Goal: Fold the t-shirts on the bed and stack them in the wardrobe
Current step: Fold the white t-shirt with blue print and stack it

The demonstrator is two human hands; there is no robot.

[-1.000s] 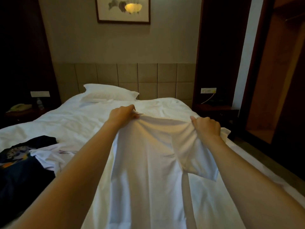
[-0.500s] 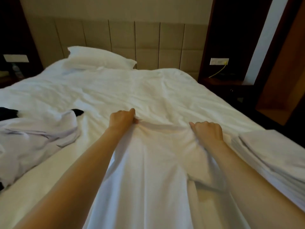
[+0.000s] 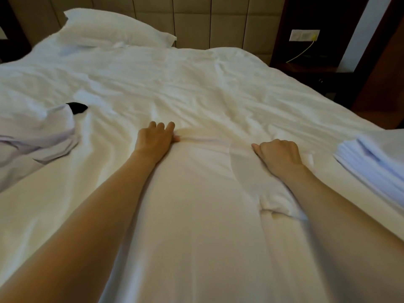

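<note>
A white t-shirt (image 3: 203,204) lies flat on the white bed (image 3: 196,84), stretching from its shoulders toward me. My left hand (image 3: 156,139) grips the shirt's left shoulder, thumb under the cloth edge. My right hand (image 3: 279,154) is curled round the right shoulder, and the short sleeve (image 3: 275,202) lies beside my right forearm. A stack of folded white t-shirts (image 3: 371,167) sits at the bed's right edge. Crumpled unfolded shirts (image 3: 37,136), white with a bit of black cloth (image 3: 77,107) showing, lie on the left.
A white pillow (image 3: 113,29) leans at the padded headboard (image 3: 218,20). A dark nightstand (image 3: 306,71) with a wall socket (image 3: 303,35) and yellow cable stands at the right. Beyond it is the brown wooden wardrobe side (image 3: 384,68).
Both hands lowered the held-up t-shirt onto the bed, where it now lies flat. My view tilted down, bringing the folded stack on the right into sight.
</note>
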